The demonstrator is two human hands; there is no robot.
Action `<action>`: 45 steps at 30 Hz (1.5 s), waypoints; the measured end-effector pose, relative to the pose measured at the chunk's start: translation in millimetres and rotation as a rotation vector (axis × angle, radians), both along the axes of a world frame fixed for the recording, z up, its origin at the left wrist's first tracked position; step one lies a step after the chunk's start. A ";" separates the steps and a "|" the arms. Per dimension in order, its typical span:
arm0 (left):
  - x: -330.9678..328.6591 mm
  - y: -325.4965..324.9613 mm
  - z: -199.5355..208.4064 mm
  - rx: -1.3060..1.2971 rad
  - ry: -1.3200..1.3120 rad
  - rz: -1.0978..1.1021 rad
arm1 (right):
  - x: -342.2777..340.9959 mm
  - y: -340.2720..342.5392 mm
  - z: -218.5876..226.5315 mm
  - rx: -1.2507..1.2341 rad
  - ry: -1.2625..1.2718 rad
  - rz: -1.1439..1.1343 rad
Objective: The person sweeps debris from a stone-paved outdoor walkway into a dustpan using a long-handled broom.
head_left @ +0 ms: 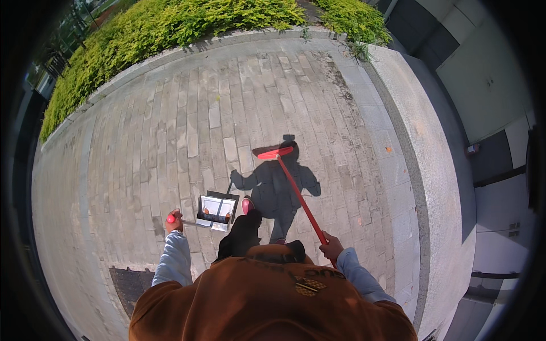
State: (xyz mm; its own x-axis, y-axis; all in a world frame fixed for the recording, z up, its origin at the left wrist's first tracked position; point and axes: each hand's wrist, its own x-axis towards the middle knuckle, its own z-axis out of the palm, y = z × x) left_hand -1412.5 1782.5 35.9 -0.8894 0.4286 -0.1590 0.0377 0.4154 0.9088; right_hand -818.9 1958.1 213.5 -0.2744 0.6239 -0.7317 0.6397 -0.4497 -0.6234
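My left hand (174, 221) is closed around the red-tipped handle of a long-handled dustpan (217, 203). The pan's tray hangs to the right of that hand, just left of my foot, with a few orange-brown leaves (227, 216) in it. In my right hand (331, 248) is the red pole of a broom (301, 200). It slants forward and left to a wide red head (275, 153) over the paving, inside my shadow. The broom's bristles are hidden from above. Whether the dustpan touches the ground, I cannot tell.
Grey brick paving (182, 125) spreads ahead. A low stone wall (424, 125) runs along the right, beside grey cabinet-like panels (489, 79). Green hedges (187, 23) border the far side. A small orange leaf (388, 149) lies at right; a dark grate (132, 284) sits at lower left.
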 end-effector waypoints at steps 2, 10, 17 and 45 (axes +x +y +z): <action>-12.1 35.9 3.9 0.033 -0.064 0.016 | -22.5 45.4 -5.3 -0.009 0.021 0.022; -104.6 178.5 -52.1 0.216 -0.155 -0.007 | -137.4 184.9 -8.8 0.040 0.060 0.093; -175.0 313.8 -27.8 0.178 -0.152 0.043 | -236.5 329.7 26.1 -0.057 0.034 0.120; -332.5 776.6 23.6 -0.081 -0.044 0.283 | -461.5 770.4 65.3 -0.134 -0.269 0.780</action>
